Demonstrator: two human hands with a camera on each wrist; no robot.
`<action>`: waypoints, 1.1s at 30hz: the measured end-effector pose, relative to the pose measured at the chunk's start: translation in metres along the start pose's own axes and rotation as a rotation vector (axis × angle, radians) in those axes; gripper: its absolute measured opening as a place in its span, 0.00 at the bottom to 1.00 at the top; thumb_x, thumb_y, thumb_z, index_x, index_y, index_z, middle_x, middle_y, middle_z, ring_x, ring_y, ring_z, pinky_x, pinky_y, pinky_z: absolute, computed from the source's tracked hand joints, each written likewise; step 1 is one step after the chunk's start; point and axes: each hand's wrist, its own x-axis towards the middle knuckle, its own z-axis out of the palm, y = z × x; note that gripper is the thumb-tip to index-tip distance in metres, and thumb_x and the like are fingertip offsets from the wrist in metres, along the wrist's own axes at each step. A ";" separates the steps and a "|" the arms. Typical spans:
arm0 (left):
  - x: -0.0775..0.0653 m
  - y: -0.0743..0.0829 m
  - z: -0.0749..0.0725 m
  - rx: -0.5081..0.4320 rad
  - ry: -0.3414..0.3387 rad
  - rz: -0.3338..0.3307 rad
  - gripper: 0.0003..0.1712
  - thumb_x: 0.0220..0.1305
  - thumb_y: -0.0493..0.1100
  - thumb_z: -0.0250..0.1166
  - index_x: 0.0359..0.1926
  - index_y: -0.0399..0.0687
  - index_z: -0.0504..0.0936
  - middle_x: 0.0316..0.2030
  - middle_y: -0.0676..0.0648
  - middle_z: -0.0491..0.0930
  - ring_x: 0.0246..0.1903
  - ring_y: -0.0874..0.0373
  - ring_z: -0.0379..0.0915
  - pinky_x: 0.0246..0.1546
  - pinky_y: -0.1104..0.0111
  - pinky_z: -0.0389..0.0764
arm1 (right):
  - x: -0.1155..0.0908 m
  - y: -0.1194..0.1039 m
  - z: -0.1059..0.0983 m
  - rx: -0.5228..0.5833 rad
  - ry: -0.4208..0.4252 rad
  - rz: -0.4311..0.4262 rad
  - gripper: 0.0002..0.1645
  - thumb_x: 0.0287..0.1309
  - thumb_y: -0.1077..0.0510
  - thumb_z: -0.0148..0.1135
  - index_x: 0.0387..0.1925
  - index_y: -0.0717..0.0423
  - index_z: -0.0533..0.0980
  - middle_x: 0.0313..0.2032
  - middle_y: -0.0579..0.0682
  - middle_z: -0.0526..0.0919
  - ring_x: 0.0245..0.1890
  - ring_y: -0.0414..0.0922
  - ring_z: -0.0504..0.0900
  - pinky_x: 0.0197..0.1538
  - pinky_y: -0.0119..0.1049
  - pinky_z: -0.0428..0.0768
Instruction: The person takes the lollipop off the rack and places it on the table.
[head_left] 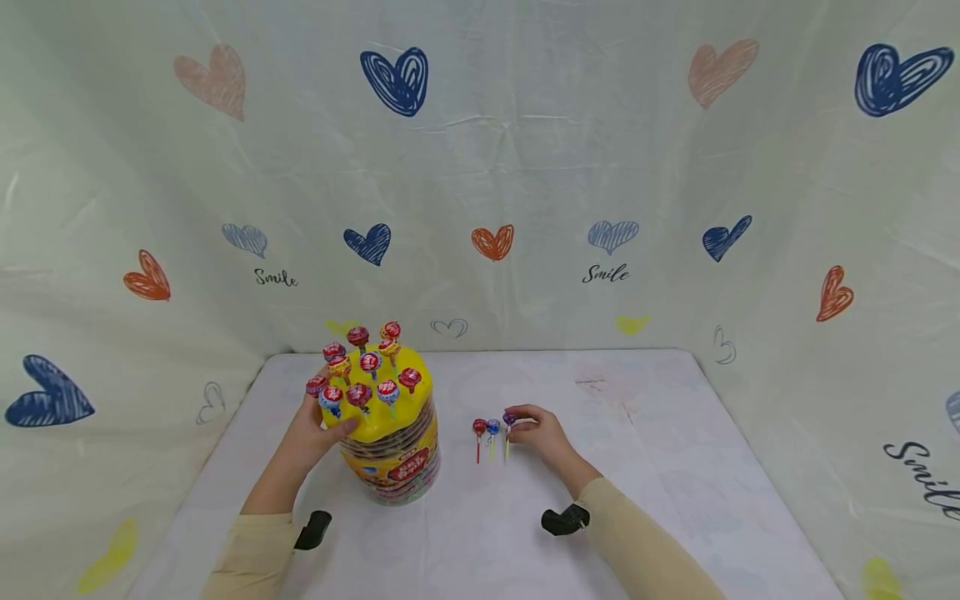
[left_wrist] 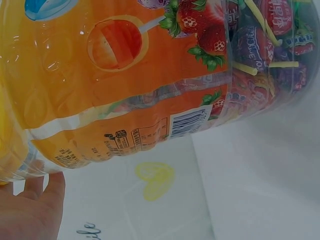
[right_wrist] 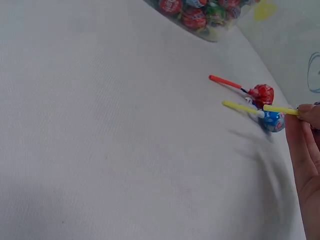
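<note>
One red lollipop (head_left: 479, 427) and one blue lollipop (head_left: 492, 427) lie side by side on the white surface (head_left: 480, 542), heads pointing away from the person, just left of the right hand (head_left: 546, 435). That hand pinches a purple lollipop (head_left: 509, 419) between thumb and fingers near its head, leaving most of its yellow stick free; the right wrist view shows the stick jutting out past the thumb, though whether the tip touches the surface cannot be told. The left hand (head_left: 303, 429) is spread wide round the yellow lid (head_left: 411, 407) of a big clear jar (head_left: 397, 475), thumb lying over the near edge and fingers reaching behind the far left side. In the left wrist view its fingertips rest against the lid end of the jar. The two hands are well apart, the jar and the loose lollipops between them. More lollipops stand upright in the lid, with red, blue and yellow wrappers, and others fill the bottom of the jar below its orange label (left_wrist: 65, 85). Each wrist carries a black device (head_left: 566, 521) beside a beige sleeve (head_left: 637, 533).
</note>
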 end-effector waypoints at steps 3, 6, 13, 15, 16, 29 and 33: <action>0.001 -0.001 0.000 -0.003 0.001 0.003 0.57 0.64 0.43 0.67 0.78 0.53 0.34 0.72 0.33 0.51 0.69 0.34 0.47 0.65 0.39 0.55 | 0.002 0.005 0.000 -0.043 0.005 0.007 0.27 0.46 0.75 0.70 0.51 0.64 0.79 0.44 0.56 0.84 0.33 0.43 0.82 0.37 0.35 0.83; 0.001 -0.001 0.000 0.004 0.003 0.003 0.57 0.64 0.43 0.67 0.78 0.52 0.34 0.71 0.33 0.51 0.69 0.34 0.47 0.65 0.39 0.55 | 0.004 0.009 -0.001 -0.065 -0.002 0.005 0.26 0.46 0.75 0.69 0.51 0.66 0.79 0.43 0.56 0.83 0.32 0.43 0.82 0.36 0.35 0.82; 0.001 0.000 0.000 0.010 0.002 0.001 0.57 0.63 0.41 0.67 0.78 0.52 0.34 0.71 0.32 0.51 0.69 0.33 0.47 0.64 0.39 0.57 | 0.007 0.016 0.000 -0.129 -0.035 -0.045 0.25 0.45 0.76 0.69 0.49 0.68 0.79 0.43 0.56 0.81 0.30 0.41 0.80 0.34 0.33 0.82; 0.001 0.000 0.000 0.009 -0.001 -0.004 0.57 0.63 0.41 0.67 0.78 0.52 0.34 0.72 0.32 0.50 0.69 0.33 0.46 0.64 0.40 0.57 | 0.008 0.018 0.001 -0.139 -0.040 -0.045 0.25 0.44 0.75 0.69 0.49 0.67 0.79 0.42 0.55 0.81 0.30 0.40 0.79 0.34 0.33 0.82; 0.001 0.000 -0.001 0.006 -0.002 -0.006 0.57 0.63 0.40 0.67 0.78 0.53 0.34 0.72 0.32 0.49 0.69 0.33 0.46 0.64 0.40 0.57 | 0.009 0.018 0.002 -0.144 -0.041 -0.047 0.25 0.44 0.75 0.69 0.49 0.67 0.79 0.41 0.55 0.81 0.29 0.40 0.79 0.33 0.33 0.82; 0.001 -0.002 0.000 -0.005 0.004 0.000 0.56 0.64 0.42 0.67 0.78 0.55 0.35 0.72 0.33 0.50 0.69 0.33 0.47 0.63 0.38 0.57 | 0.011 0.015 0.005 -0.185 -0.050 0.016 0.26 0.46 0.72 0.70 0.51 0.64 0.79 0.29 0.51 0.79 0.21 0.41 0.77 0.28 0.34 0.82; 0.000 -0.004 0.000 -0.014 0.000 0.007 0.56 0.64 0.42 0.66 0.78 0.53 0.35 0.72 0.33 0.49 0.69 0.33 0.46 0.64 0.39 0.57 | 0.012 0.017 0.005 -0.210 -0.061 0.019 0.26 0.47 0.71 0.71 0.52 0.63 0.79 0.26 0.51 0.78 0.20 0.41 0.77 0.26 0.33 0.81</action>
